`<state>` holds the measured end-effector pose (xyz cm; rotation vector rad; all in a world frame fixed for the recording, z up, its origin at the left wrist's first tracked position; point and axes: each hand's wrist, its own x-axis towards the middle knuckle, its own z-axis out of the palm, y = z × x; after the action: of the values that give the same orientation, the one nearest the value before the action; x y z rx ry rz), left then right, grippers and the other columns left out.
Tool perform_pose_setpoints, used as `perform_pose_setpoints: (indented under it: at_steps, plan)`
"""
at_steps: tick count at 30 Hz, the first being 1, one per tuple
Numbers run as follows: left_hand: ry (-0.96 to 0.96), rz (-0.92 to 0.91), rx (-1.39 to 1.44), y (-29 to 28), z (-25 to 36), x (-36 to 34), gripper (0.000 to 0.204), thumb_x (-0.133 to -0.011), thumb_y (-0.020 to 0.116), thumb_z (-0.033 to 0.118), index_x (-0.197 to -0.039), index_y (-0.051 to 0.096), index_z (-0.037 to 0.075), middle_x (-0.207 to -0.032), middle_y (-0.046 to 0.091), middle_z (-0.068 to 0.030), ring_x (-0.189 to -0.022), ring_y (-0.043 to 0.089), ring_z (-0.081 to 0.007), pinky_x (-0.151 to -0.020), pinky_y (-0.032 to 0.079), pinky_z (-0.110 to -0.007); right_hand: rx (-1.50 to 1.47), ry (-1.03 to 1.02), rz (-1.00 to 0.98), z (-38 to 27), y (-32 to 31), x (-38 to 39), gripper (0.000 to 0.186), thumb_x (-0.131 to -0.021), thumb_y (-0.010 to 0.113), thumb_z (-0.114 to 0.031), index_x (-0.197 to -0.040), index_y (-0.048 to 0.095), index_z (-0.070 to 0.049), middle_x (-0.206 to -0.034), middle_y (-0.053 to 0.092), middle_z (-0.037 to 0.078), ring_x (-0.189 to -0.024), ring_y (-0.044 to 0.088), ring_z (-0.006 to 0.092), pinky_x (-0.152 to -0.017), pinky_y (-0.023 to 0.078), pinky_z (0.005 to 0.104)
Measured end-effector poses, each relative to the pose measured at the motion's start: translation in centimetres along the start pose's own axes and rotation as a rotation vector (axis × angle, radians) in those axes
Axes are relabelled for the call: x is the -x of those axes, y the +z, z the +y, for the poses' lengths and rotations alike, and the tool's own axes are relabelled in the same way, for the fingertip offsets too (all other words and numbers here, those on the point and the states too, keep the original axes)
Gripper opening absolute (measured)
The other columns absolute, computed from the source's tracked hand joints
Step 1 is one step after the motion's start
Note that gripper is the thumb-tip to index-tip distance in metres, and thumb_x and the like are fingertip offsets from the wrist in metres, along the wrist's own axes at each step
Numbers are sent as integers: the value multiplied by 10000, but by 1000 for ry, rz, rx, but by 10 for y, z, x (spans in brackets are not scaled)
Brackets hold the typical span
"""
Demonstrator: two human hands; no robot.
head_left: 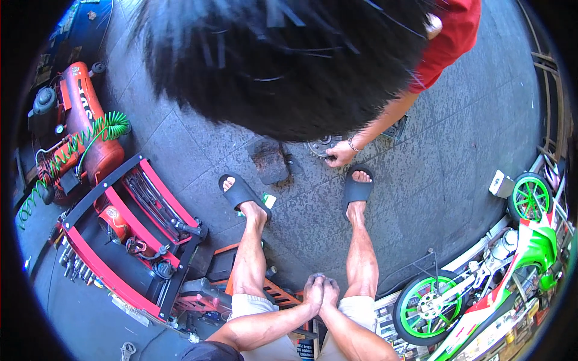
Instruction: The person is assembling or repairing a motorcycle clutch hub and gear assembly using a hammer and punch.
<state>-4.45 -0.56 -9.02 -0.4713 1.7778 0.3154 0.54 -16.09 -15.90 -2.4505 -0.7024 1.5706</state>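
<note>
My left hand and my right hand rest together between my knees, fingers closed and pressed against each other. No object shows in either. Beyond my sandaled feet, another person's hand with a bracelet touches a round metal part on the floor. That person's dark-haired head hides much of the far floor and part of the round piece. A worn, dark brown block stands left of the part, between my feet and the head.
At left are an orange air compressor with a green coiled hose and a red-and-black rack holding tools. A green-wheeled motorbike stands at right, near a white box. A small green-and-white packet lies beside my left sandal.
</note>
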Motion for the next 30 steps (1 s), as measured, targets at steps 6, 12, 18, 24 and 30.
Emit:
perform_pose_setpoints:
  at_steps: [6, 12, 18, 24, 30]
  plan:
    - [-45, -73, 68, 7, -3, -3, 253, -992, 550, 206, -1128, 703, 58, -1081, 710, -93, -1048, 632, -220, -961, 491, -332, 1240, -350, -199, 30, -29, -21, 102, -860, 580, -100, -815, 660, -145, -812, 672, 19, -850, 671, 165, -795, 527, 314]
    - [-83, -67, 122, -6, -33, -33, 259, -980, 557, 197, -1158, 688, 63, -1116, 697, -112, -1061, 629, -219, -967, 493, -338, 50, 130, 29, -44, -18, -13, 155, -934, 539, -120, -827, 603, -27, -786, 669, 117, -720, 645, 238, -680, 525, 406]
    - [0, -94, -92, 6, -52, -48, 307, -955, 554, 210, -1178, 652, 23, -1109, 702, -109, -1050, 655, -247, -970, 497, -359, -81, 457, 140, -73, -33, -33, 177, -927, 554, -150, -871, 644, -8, -810, 697, 147, -729, 650, 217, -700, 533, 398]
    - [260, 75, -313, 4, -71, -81, 331, -947, 595, 263, -1168, 657, 24, -1117, 713, -158, -1060, 673, -281, -963, 509, -386, -15, 307, 35, -77, 6, -42, 191, -944, 572, -180, -965, 649, -7, -886, 704, 148, -819, 654, 205, -750, 537, 354]
    - [502, 148, -353, -21, 34, -86, 536, -950, 649, 375, -1334, 581, 7, -1181, 701, -202, -1155, 657, -369, -1012, 502, -418, -70, 245, -423, -136, -37, -79, 187, -1021, 541, -190, -1107, 601, -35, -829, 598, 36, -698, 589, 147, -613, 504, 313]
